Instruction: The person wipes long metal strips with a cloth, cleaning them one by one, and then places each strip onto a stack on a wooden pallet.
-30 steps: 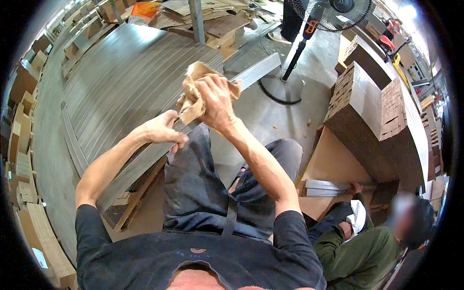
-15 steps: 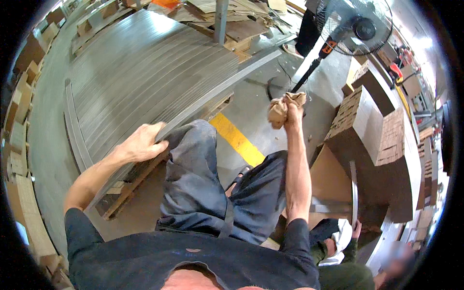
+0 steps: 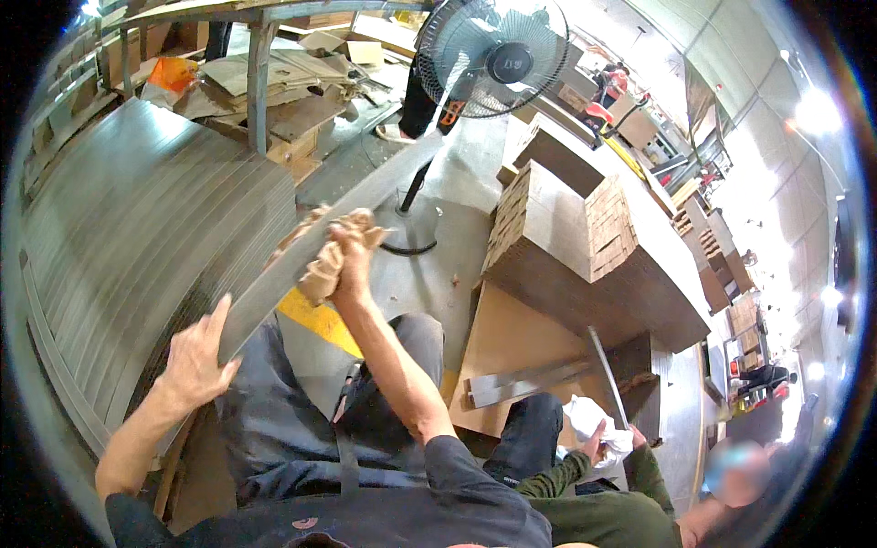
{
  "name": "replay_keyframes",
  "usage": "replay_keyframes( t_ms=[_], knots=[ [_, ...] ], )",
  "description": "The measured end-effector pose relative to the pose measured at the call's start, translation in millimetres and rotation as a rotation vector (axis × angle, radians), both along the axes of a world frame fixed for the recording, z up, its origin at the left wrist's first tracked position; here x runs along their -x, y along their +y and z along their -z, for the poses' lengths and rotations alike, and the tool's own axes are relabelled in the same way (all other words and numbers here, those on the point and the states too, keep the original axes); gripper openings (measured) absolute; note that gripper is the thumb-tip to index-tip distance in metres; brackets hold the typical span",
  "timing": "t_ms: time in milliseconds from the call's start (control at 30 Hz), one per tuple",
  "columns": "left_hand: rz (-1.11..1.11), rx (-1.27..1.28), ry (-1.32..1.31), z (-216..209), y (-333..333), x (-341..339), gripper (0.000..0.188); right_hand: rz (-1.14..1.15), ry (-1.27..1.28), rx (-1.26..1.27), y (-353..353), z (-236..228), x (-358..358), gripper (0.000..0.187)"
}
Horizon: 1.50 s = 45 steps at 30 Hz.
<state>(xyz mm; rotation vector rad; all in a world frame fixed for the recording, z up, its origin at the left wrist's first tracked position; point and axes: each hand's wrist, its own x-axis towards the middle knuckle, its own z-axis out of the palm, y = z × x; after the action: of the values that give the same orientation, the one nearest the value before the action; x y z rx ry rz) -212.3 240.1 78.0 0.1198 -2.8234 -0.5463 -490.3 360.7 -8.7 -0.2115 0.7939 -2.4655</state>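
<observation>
A long, narrow grey board (image 3: 393,175) slants away from me, its far end reaching toward the fan. My left hand (image 3: 194,365) grips its near end, thumb and fingers around the edges. In my right hand (image 3: 352,269) is a crumpled brown rag (image 3: 322,274), pressed against the middle of the board. Part of the rag shows beyond the board's far edge. To the left lies a broad stack of similar grey boards (image 3: 137,228), beside my left forearm.
A black standing fan (image 3: 510,64) is ahead. Brown stacked pieces (image 3: 566,260) stand on the right. Near them, a co-worker in green sleeves (image 3: 559,475) holds a white cloth (image 3: 585,420) and a thin strip (image 3: 607,374). Short grey pieces (image 3: 521,385) lie on a brown panel (image 3: 502,333).
My left hand has lifted a board from the stack's edge. My right hand has brought the rag over onto it. The view has swung to the right.
</observation>
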Motion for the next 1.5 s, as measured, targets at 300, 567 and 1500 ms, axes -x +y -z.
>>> replay_keyframes(
  t_ms=[300, 567, 1500],
  knots=[
    [-0.029, -0.02, 0.067, 36, -21, -58, 0.076, 0.312, -0.037, 0.018, 40, -40, 51, 0.014],
    [-0.187, -0.019, 0.059, 91, -21, -126, 0.062, 0.431, 1.437, -1.179, 45, -14, 61, 0.038],
    [-1.592, -0.311, 0.668, 101, -283, -418, 0.039, -0.209, 0.8, -0.904, -140, -52, -77, 0.04]
  ],
)
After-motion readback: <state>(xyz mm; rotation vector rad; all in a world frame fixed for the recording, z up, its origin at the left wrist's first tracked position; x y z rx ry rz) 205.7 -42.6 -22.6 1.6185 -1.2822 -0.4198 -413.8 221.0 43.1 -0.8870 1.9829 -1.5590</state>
